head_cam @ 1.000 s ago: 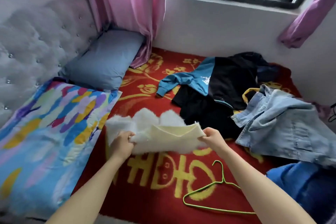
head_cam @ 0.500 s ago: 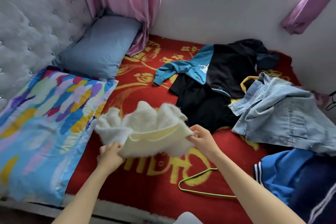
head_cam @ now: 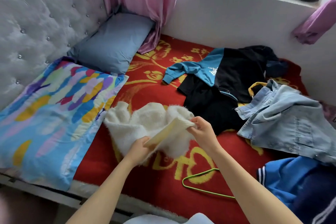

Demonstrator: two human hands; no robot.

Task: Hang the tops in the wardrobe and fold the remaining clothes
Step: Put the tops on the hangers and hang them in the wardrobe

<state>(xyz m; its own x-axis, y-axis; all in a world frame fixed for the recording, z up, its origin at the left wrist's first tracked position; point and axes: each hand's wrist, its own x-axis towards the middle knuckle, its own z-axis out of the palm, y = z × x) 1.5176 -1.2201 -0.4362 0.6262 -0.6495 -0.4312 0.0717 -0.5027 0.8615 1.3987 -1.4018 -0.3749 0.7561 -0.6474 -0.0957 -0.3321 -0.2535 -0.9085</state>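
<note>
A fluffy white top (head_cam: 145, 125) lies bunched on the red bed cover (head_cam: 160, 185) in front of me. My left hand (head_cam: 141, 148) grips its cream hem at the near end, and my right hand (head_cam: 201, 129) pinches the same hem at the far end. A green wire hanger (head_cam: 198, 182) lies on the cover below my right arm. Further back lie a teal and black jacket (head_cam: 218, 74), a black garment (head_cam: 209, 111) and a light denim shirt (head_cam: 291, 123).
A blue garment with white stripes (head_cam: 298, 187) sits at the right front. A colourful pillow (head_cam: 54, 114) and a grey-blue pillow (head_cam: 116, 42) lie at the left by the padded headboard (head_cam: 36, 23). Pink curtains (head_cam: 143, 2) hang below the window.
The hem was held level between both hands; now my left hand is lower and nearer, my right higher, so the hem slants. The top has bunched up more.
</note>
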